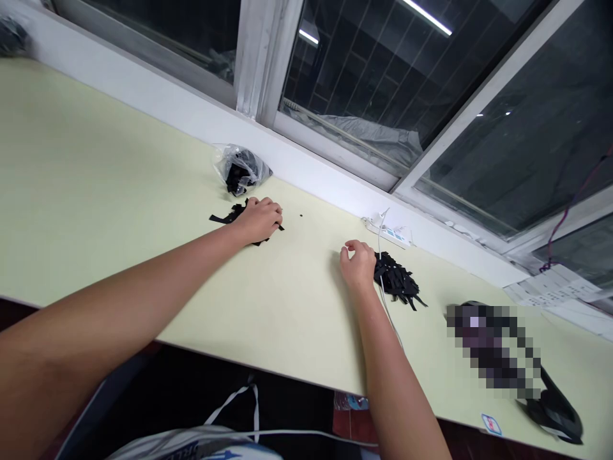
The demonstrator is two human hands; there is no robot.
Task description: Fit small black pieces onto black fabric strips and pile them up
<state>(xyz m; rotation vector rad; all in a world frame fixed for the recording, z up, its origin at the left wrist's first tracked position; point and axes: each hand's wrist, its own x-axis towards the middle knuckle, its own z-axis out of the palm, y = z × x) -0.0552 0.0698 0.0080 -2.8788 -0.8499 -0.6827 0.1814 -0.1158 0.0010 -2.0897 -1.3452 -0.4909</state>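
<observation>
My left hand rests on a loose pile of short black strips, its fingers curled down over them. Strip ends stick out on both sides of the hand; what lies under the fingers is hidden. Behind that pile stands a clear plastic bag with more black pieces inside. To the right, my right hand hovers at the left edge of a second heap of black strips. Its fingers are bent, with a gap between thumb and forefinger, and nothing shows in it.
A white power strip lies by the wall, its white cable crossing the table beside my right arm. A pixelated dark object with a black stand sits at the right. A small label is near the front edge. Windows line the back.
</observation>
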